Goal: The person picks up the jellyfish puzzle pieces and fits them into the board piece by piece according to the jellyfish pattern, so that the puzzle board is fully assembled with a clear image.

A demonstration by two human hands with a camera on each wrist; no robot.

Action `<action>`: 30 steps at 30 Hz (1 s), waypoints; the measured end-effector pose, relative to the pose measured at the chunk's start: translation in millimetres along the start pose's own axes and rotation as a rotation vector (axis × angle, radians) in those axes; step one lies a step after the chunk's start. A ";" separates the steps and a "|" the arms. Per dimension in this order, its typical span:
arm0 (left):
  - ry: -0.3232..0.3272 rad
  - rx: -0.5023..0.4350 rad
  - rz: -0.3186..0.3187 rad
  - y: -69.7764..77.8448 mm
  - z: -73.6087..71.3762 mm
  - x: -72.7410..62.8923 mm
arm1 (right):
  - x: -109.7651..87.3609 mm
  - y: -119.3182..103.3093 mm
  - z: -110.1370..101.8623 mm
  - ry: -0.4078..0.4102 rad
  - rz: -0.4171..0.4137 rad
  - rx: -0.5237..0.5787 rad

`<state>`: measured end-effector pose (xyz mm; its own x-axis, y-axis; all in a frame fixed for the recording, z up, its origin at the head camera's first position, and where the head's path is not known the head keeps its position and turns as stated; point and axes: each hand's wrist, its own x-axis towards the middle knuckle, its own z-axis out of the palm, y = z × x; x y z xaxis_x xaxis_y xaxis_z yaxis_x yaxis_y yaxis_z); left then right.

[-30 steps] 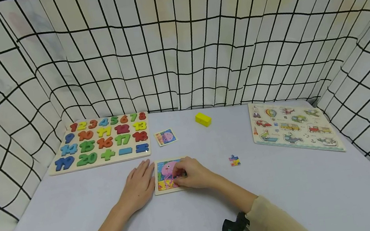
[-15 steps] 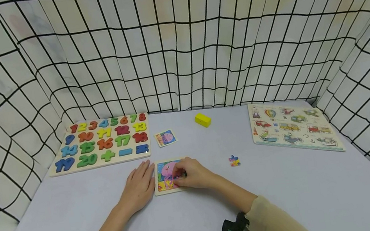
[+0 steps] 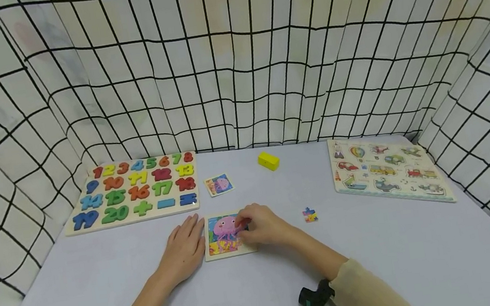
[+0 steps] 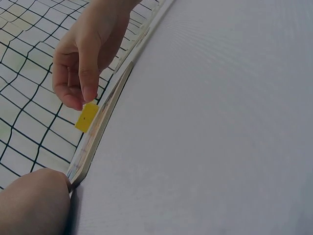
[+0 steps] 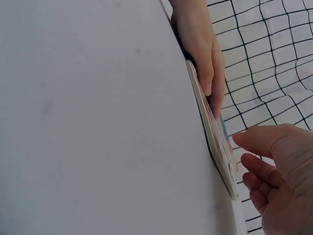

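A small jigsaw puzzle (image 3: pixel 224 227) in a pale wooden tray shows a pink octopus over a yellow strip. My left hand (image 3: pixel 185 247) lies flat on the table, its fingers straight and right at the tray's left edge. Over the puzzle's right side hovers my right hand (image 3: pixel 265 227), covering part of the picture. Its thumb and fingers stand bent and apart in the right wrist view, nothing visible between the fingertips (image 5: pixel 239 139). A loose puzzle piece (image 3: pixel 310 214), purple, yellow and orange, lies on the table right of that hand.
A number board (image 3: pixel 142 222) with coloured numerals lies at the left. Behind the puzzle are a small picture card (image 3: pixel 219 184) and a yellow block (image 3: pixel 268 160). A vehicle puzzle board (image 3: pixel 394 195) lies at the right. Black netting (image 3: pixel 234 73) encloses the table's back and sides.
My right hand has lifted and shifted slightly right, its thumb and fingers parting, so more of the octopus shows. My left hand has stayed in place.
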<state>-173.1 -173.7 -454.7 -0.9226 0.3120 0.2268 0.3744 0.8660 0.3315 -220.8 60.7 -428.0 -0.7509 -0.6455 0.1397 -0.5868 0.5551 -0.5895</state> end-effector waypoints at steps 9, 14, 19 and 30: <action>0.007 -0.024 -0.009 -0.2 -0.8 -0.5 | -14.7 16.4 -25.2 0.089 0.044 -0.065; 0.001 -0.022 -0.006 -1.2 0.0 -1.3 | -25.0 29.6 -36.3 0.147 0.096 -0.050; -0.002 -0.028 0.004 -0.8 0.5 -1.8 | -37.8 43.0 -45.3 0.185 0.128 -0.031; -0.004 -0.028 0.010 -2.1 0.0 -3.8 | -67.3 67.9 -68.4 0.204 0.217 -0.020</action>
<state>-170.4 -176.7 -456.2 -0.9192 0.3221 0.2264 0.3858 0.8515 0.3551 -230.9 177.7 -423.0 -0.9034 -0.3935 0.1702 -0.4106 0.6800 -0.6074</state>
